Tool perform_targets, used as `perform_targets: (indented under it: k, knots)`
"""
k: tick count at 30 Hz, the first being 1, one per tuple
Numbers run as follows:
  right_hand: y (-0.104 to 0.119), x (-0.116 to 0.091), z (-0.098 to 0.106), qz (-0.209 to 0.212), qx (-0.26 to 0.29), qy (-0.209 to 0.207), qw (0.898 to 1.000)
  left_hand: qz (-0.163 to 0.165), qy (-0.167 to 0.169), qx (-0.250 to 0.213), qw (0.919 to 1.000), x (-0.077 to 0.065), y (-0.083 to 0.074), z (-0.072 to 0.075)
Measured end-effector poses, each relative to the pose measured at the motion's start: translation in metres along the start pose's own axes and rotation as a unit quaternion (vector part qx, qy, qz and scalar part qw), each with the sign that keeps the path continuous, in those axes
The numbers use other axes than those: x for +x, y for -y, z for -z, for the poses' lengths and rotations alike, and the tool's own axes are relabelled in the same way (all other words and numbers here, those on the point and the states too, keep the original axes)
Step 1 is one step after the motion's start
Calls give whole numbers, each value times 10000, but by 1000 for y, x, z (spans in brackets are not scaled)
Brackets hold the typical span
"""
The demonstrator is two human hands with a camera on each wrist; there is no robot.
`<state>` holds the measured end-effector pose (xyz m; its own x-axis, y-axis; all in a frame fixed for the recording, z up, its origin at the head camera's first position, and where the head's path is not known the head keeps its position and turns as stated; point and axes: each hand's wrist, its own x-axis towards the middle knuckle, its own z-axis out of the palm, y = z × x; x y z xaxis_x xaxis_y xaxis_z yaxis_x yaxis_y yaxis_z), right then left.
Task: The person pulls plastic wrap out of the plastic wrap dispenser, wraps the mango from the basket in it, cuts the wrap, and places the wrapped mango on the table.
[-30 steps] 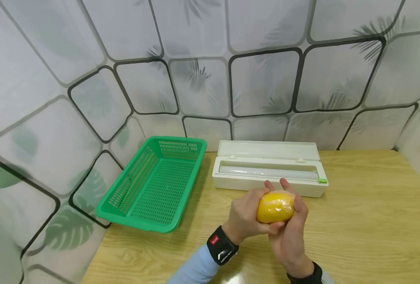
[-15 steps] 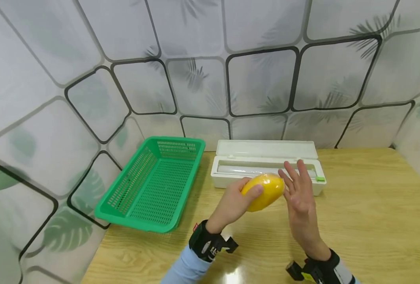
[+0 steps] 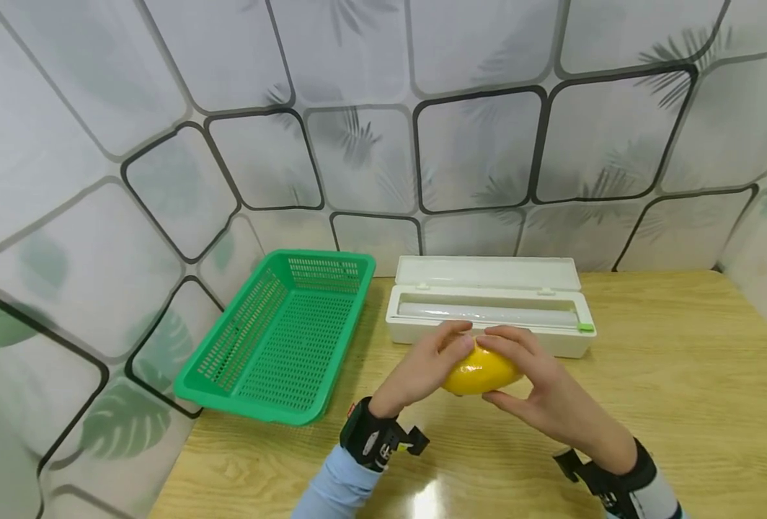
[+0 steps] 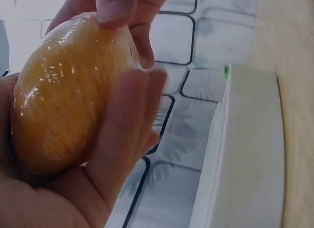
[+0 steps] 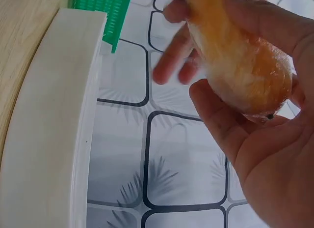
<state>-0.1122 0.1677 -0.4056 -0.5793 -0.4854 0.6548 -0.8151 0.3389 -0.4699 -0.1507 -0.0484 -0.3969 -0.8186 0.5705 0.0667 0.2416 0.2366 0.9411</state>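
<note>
A plump yellow mango (image 3: 485, 372), wrapped in clear cling film, is held above the table between both hands. My left hand (image 3: 418, 372) grips its left end, thumb on top. My right hand (image 3: 552, 396) grips the right end, with fingers over the top and the thumb beneath. Shiny creases of film show on the mango (image 4: 64, 100) in the left wrist view. In the right wrist view a small dark spot marks the lower end of the mango (image 5: 245, 66). Just behind the hands stands a white cling film box (image 3: 416, 331), lid raised, with a film roll (image 3: 487, 314) inside.
A green plastic basket (image 3: 341, 360) with slotted walls stands on the left of the wooden table (image 3: 675, 389). A green slider (image 3: 585, 328) sits at the box's right end. Patterned covering (image 3: 481, 151) lines the wall behind.
Both hands first held the mango together. The right hand then came off with spread fingers while the left kept hold. Now the right hand grips the mango again, and it lies more level.
</note>
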Motion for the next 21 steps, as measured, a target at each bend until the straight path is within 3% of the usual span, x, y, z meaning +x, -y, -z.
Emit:
perform_targets:
  k: [3, 6, 8, 10, 12, 15, 21]
  knots:
    - [-2, 0, -1, -61, -26, -109, 9999, -312, -218, 308, 9988, -2, 0, 4]
    - [-5, -2, 0, -308, -207, -102, 9993, -882, -26, 909, 9919, -5, -3, 9]
    - [-8, -5, 1, -509, -333, -72, 9981, -1289, 195, 1596, 9785, -6, -5, 11]
    - [-10, -7, 2, -633, -504, -28, 9967, -1633, 418, 2284, 9589, -7, -6, 12]
    - [-12, -9, 2, -709, -597, 7, 9957, -1850, 644, 2701, 9427, -7, -5, 12]
    - [-14, -11, 2, -806, -622, 140, 9947, -1966, 905, 2924, 9315, -5, -2, 11]
    - [-22, -15, 1, -1210, -257, 805, 9890, -1732, 1076, 3169, 9263, 2, 19, 10]
